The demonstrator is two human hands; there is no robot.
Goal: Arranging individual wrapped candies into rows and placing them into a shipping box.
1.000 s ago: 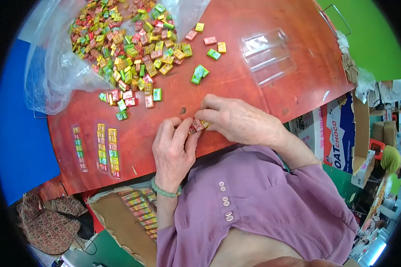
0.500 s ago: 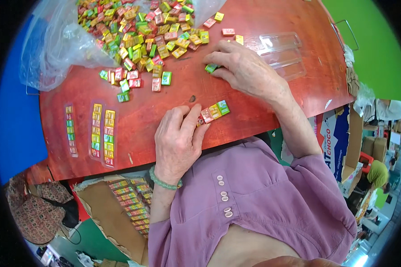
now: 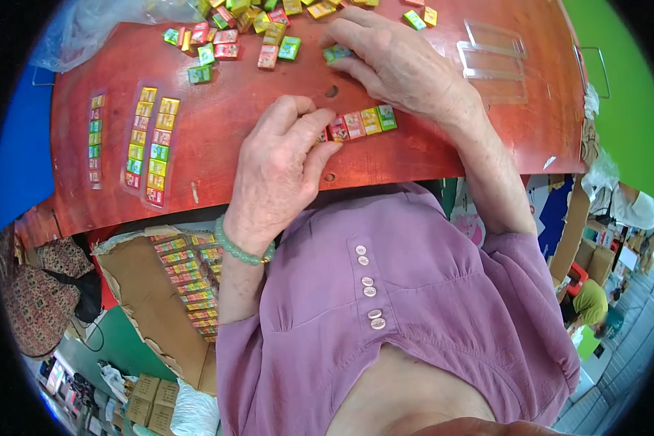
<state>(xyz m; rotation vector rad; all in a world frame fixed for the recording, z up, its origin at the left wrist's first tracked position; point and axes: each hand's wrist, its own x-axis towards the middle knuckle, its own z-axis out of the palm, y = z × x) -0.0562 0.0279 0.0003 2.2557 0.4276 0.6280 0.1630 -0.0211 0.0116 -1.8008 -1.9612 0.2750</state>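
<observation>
A short row of small printed boxes (image 3: 354,125), coloured red, pink, yellow and green, lies on the red table near its front edge. My left hand (image 3: 280,156) pinches the row's left end between thumb and fingers, covering part of it. Beyond the row, my right hand (image 3: 396,65) grips a small green box (image 3: 336,53) between thumb and fingertips, just above or on the table; which of the two I cannot tell. Loose boxes of the same kind (image 3: 267,55) lie scattered on the far side, left of my right hand.
Filled clear strips (image 3: 144,138) lie at the table's left. A clear plastic tray with long compartments (image 3: 493,62) sits at the right. A clear plastic bag (image 3: 102,33) spreads at the far left. Below the table edge, a cardboard carton (image 3: 142,291) holds packed strips.
The view has tilted, so the table sits higher in the picture and the pile is mostly cut off. More of the row shows beside my left fingers. My right hand still grips the green box.
</observation>
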